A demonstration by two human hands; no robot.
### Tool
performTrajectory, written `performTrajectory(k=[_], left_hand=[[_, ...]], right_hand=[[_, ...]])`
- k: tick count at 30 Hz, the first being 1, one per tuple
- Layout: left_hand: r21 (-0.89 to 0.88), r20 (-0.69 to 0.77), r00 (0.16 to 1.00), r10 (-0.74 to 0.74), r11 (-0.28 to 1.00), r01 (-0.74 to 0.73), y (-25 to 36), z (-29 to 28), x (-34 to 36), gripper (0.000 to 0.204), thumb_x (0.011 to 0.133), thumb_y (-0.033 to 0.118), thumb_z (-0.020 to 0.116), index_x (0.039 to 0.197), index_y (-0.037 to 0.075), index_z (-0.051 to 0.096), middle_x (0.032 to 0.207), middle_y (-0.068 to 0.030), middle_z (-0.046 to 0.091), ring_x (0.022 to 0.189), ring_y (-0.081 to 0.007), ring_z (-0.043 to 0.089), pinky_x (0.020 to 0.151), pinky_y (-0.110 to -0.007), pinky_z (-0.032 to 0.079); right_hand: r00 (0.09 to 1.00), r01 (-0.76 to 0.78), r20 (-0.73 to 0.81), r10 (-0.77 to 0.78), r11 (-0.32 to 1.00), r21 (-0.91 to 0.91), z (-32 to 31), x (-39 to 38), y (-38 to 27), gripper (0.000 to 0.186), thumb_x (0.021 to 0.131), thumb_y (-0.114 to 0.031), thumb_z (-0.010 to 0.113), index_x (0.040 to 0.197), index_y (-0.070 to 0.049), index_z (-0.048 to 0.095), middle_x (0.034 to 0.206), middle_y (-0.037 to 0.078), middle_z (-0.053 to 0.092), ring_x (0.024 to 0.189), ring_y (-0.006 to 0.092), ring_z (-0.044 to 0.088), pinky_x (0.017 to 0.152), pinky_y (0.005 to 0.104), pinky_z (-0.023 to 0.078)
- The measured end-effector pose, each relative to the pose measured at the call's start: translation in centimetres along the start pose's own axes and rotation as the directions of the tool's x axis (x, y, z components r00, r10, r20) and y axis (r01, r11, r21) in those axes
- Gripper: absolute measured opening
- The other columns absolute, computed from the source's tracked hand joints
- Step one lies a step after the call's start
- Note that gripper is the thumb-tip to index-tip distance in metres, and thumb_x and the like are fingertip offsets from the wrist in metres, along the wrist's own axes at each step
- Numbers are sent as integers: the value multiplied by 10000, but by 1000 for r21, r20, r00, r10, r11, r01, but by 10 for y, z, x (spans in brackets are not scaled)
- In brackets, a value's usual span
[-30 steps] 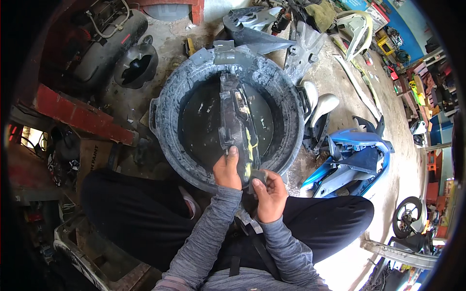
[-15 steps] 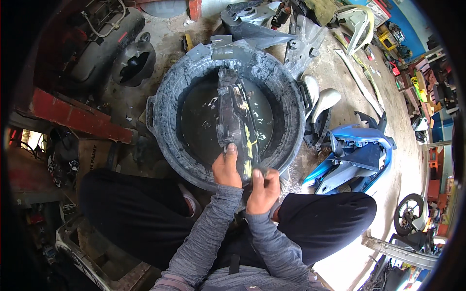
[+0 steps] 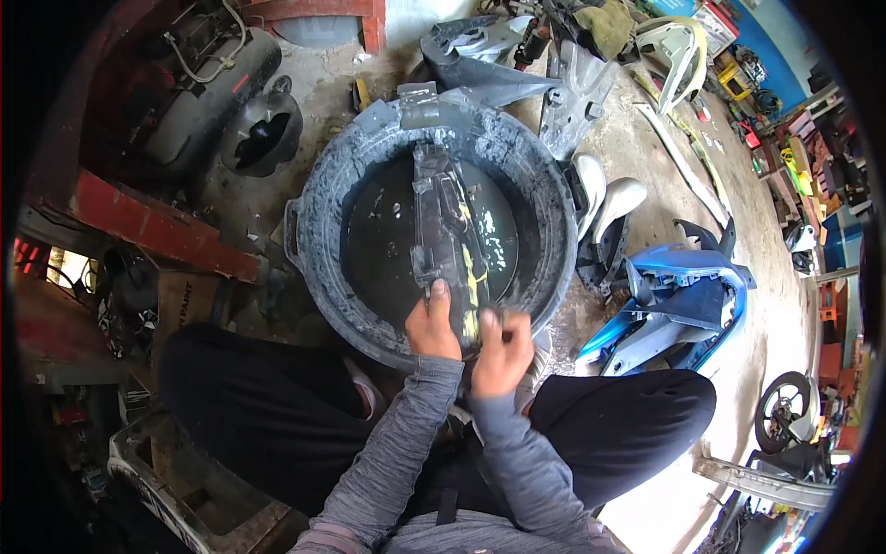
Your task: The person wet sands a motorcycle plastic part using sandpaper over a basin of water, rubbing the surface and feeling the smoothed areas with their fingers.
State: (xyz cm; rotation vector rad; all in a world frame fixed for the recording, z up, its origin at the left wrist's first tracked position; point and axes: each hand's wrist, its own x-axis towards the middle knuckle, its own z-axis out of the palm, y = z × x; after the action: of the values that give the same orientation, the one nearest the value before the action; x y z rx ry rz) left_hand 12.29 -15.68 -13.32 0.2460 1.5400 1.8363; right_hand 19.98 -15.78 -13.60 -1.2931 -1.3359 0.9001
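My left hand grips the near end of a long black plastic motorcycle panel, thumb on top and the other fingers hidden beneath. Yellowish patches show along the panel's right side. It is held over a large round black tub with dark, wet-looking liquid inside. Close by the panel's near right edge is my right hand, its fingers curled together and their tips smeared by motion. What it pinches, if anything, I cannot make out.
On the floor at the right lies a blue and black motorcycle fairing, beside silver-grey mirrors. Dark plastic panels rest beyond the tub. A black air tank and a red metal beam stand at the left.
My right hand has shifted slightly up by the panel's near end, its fingertips now more blurred. The left hand keeps its grip. The whole view has tilted a little.
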Motion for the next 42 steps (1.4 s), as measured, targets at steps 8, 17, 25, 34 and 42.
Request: performTrajectory(k=[8, 17, 25, 34, 42], left_hand=[[140, 3, 1000, -4, 990, 3, 0, -6, -1, 454, 1005, 370, 569, 1003, -70, 676, 862, -98, 687, 769, -160, 584, 727, -333, 475], [112, 39, 999, -8, 994, 3, 5, -4, 7, 451, 996, 370, 587, 1069, -64, 683, 920, -100, 714, 816, -149, 619, 766, -317, 494], [142, 51, 998, 21, 989, -28, 7, -11, 1, 432, 1000, 353, 589, 1037, -66, 687, 890, -69, 703, 791, -123, 585, 739, -315, 486], [105, 59, 998, -5, 994, -1, 2, -12, 6, 450, 999, 376, 600, 1010, -65, 688, 849, -64, 685, 780, -115, 570, 728, -304, 476], [116, 52, 998, -30, 993, 24, 2, -16, 8, 468, 995, 394, 611, 986, -66, 697, 857, -52, 686, 780, -114, 566, 737, -303, 476]], right_hand=[[999, 0, -36, -1, 1000, -13, 4, 8, -3, 216, 913, -75, 686, 791, -24, 515, 767, 20, 543, 722, 87, 441, 672, 255, 405], [999, 36, -14, -35, 998, 45, 22, 29, 11, 245, 913, -67, 691, 783, -34, 485, 724, -17, 489, 680, 72, 394, 601, 259, 370], [990, -130, 68, 122, 983, 127, 13, 22, -1, 210, 928, -92, 682, 806, -34, 522, 727, -3, 526, 682, 75, 432, 618, 264, 398], [990, -7, 143, 3, 1000, 27, 12, 45, 20, 240, 909, -64, 691, 776, -37, 494, 681, -50, 459, 641, 36, 391, 543, 230, 322], [975, -166, 152, 163, 986, 9, -30, -26, 9, 205, 858, -46, 731, 843, 2, 532, 777, 62, 522, 750, 128, 511, 692, 283, 436]])
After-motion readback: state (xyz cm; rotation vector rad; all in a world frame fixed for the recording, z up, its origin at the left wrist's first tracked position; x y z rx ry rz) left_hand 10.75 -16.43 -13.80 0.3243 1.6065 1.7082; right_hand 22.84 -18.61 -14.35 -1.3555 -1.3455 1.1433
